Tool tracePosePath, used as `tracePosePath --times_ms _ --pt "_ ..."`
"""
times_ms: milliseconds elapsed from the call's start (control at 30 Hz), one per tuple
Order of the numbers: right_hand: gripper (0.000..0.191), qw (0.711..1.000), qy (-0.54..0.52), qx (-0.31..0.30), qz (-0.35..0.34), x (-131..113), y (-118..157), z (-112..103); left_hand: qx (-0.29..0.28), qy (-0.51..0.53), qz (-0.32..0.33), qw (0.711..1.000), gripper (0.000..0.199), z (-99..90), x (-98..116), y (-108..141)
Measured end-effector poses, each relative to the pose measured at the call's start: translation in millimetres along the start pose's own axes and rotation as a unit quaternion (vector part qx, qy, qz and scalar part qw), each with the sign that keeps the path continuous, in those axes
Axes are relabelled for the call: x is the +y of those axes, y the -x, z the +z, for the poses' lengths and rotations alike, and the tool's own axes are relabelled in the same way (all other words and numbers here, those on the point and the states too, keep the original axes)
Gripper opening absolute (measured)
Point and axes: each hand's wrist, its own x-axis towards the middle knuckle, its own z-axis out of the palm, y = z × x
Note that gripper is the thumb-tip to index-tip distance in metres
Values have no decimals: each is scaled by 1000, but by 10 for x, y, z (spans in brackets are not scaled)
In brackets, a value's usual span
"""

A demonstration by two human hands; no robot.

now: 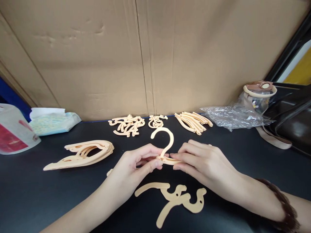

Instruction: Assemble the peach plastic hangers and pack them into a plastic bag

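Above the middle of the worktop (73, 191), the hooked hanger (171, 139) sits between our 2 hands; an uneven pinch could twist its joint or let it slip. Our forearms, if lowered, could nudge the loose parts (165, 213) toward the front edge. Our left hand (130, 168) is nearly closed, thumb and fingertips pinching the hook's base; our right hand (206, 161) narrowly grips the arm beside it, its hidden fingertips hard to tell.

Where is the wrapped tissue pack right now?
In the head view, the tissue pack lies at the far left, against the cardboard, just right of the white-and-red container.
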Motion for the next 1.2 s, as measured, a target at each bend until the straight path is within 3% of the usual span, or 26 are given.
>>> tracePosePath --times_ms 133,333,533,800,1033,1200 --pt "20 990 -48 -79 106 -22 -22 21 20 -47 18 999 28 18 26 24" --pt "27 954 -195 -116 195 -35 -52 4 9 -52 43 998 34 18 10 29" --pt "29 909 -331 -147 209 -20 -33 38 -5 -70 57 996 36 27 -10 37" --pt "39 896 -362 -167 198 14 -55 6 -21 -9 52 998 33 46 8 35" --pt "37 907 -350 -146 184 18 -76 -12 -19 -37 57 997 38 53 -15 50" --pt "36 897 -352 -58 261 130 -96 -14 13 -232 54 971 40 -71 -30 18"
